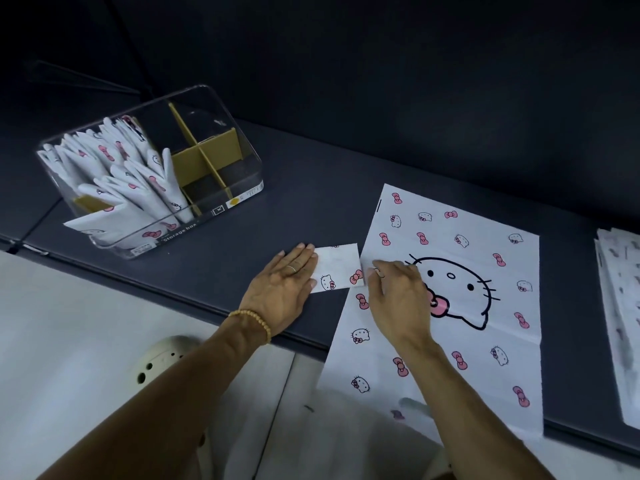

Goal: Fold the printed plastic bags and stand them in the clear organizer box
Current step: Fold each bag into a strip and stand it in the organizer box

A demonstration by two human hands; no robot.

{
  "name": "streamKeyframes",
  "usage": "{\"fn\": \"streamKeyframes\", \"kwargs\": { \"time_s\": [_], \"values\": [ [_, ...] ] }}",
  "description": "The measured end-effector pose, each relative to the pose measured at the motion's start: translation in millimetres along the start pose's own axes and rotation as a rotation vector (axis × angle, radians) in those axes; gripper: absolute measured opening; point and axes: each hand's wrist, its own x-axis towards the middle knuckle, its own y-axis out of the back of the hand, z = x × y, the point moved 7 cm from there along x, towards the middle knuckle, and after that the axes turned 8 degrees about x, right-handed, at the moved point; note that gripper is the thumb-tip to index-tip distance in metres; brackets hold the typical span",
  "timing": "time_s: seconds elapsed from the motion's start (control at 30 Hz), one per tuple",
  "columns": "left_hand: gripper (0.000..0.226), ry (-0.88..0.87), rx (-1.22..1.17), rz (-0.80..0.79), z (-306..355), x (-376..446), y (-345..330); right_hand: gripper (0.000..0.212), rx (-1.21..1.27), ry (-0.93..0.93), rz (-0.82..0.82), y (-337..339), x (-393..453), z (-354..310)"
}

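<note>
On the dark desk (242,233), the left hand (282,289) lies flat with straight fingers on the left end of a folded bag (337,266), a small rectangle with its long axis running left to right. The right hand (398,289) pinches that bag's right edge, resting over a flat bag (460,306) whose long axis runs away from the person, its near end hanging off the desk. The box (152,168), well apart at far left, holds folded bags (117,174) standing in its left compartments.
</note>
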Motion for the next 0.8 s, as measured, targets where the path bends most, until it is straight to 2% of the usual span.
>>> {"fn": "streamKeyframes", "kwargs": {
  "time_s": [0.13,0.3,0.4,0.53,0.67,0.7,0.8],
  "values": [
    [0.053,0.020,-0.011,0.030,1.7,-0.1,-0.7,0.018,0.221,-0.292,-0.112,-17.4,7.2,-4.1],
    [0.053,0.030,-0.067,0.084,0.4,-0.1,0.9,0.019,0.499,-0.515,-0.205,-32.5,23.7,-0.2],
    [0.053,0.073,-0.171,0.117,-1.5,2.6,4.0,0.014,0.475,-0.463,-0.261,-36.9,32.1,-3.3],
    [0.053,0.242,-0.381,0.144,-9.6,13.5,14.3,0.009,0.469,-0.346,-0.295,-33.6,46.4,-7.2],
    [0.058,0.462,-0.829,0.185,-25.8,17.3,24.2,0.013,0.613,-0.230,-0.327,-18.9,53.4,-15.0],
    [0.054,0.508,-0.942,0.183,-29.3,16.5,25.6,0.013,0.639,-0.199,-0.336,-16.0,52.5,-18.9],
    [0.013,0.520,-1.135,0.138,-31.2,10.6,29.8,0.009,0.732,-0.155,-0.347,-11.6,47.4,-29.4]
  ]
}}
